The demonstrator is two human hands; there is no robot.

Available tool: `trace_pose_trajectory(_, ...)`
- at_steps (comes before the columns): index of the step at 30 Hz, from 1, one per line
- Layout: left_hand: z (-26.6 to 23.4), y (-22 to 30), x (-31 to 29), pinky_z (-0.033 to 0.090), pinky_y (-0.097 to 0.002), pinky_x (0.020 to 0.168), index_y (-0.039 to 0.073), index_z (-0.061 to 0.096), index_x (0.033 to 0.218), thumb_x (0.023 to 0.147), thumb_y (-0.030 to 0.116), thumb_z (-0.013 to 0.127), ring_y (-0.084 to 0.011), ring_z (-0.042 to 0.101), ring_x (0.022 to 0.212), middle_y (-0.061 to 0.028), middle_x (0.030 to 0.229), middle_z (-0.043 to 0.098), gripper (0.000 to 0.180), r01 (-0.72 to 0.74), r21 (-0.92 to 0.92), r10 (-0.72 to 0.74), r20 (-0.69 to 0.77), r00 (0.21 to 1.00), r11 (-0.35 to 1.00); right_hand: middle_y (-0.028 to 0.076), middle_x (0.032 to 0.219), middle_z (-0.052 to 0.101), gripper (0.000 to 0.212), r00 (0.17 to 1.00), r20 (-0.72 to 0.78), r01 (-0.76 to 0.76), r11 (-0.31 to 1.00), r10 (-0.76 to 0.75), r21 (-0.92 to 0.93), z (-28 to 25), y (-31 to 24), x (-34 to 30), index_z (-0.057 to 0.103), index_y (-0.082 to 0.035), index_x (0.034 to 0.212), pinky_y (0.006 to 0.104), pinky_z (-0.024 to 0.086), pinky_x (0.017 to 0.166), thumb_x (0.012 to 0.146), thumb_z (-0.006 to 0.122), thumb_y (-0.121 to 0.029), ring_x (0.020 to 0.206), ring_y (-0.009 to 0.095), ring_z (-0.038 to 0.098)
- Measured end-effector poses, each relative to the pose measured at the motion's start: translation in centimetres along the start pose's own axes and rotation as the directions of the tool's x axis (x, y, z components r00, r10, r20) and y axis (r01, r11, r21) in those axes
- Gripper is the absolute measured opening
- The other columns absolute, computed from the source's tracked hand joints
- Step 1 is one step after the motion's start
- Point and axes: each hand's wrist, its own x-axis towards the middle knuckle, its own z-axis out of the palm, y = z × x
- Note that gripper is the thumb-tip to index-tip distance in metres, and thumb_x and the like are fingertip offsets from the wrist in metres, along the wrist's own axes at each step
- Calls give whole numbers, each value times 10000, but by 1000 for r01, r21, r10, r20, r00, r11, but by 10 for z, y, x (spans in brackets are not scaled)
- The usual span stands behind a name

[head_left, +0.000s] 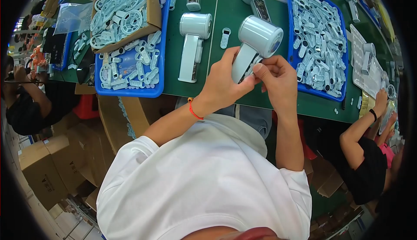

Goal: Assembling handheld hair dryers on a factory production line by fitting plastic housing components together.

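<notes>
A pale blue-white handheld fan (260,35) with a drum-shaped head is tilted in front of me above the green table. My left hand (223,81) is closed around its handle. At the handle's right side, by a dark slot, the fingers of my right hand (280,77) are pinched together; whatever is between them is hidden. A second fan (190,57) lies on the table left of my hands. Between the two fans sits a small oval cover piece (225,38) with a dark window. Farther back, another fan (260,9) shows dark inner parts in its handle.
On the left, a blue tray (130,93) holds loose pale parts and a cardboard box (154,3) full of ring-shaped pieces. Many small covers fill another blue tray (289,27) on the right. A co-worker's arm (358,129) reaches onto the table at far right. Cardboard boxes (47,166) stand lower left.
</notes>
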Motion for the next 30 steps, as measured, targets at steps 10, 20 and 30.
trace_pose_trajectory(10,-6,11,-1,461,-257,511,-37,423,1134,771,126,573,-110,555,580,-80,795,563,426,316,-346,-198,336,921,883,106,1183,508,693,956,207,129,930,-209,344,-3,26,7,407,36,1258,289,427,863,806,633,-437,1065,186,508)
trace_pose_trajectory(20,3,1,-1,474,-328,640,16,354,1243,696,160,688,-267,587,756,-151,973,557,657,-323,97,314,102,944,941,172,1231,497,623,920,-8,366,855,-391,368,20,34,10,422,-14,1232,378,383,969,760,696,-316,1120,274,493)
trace_pose_trajectory(30,-18,-26,-35,429,-311,502,26,585,825,729,10,620,-228,542,582,-78,665,535,103,-298,37,292,127,948,954,84,900,539,273,587,210,726,393,-782,-564,-1,17,-2,435,-36,984,333,431,818,782,618,-17,903,214,536)
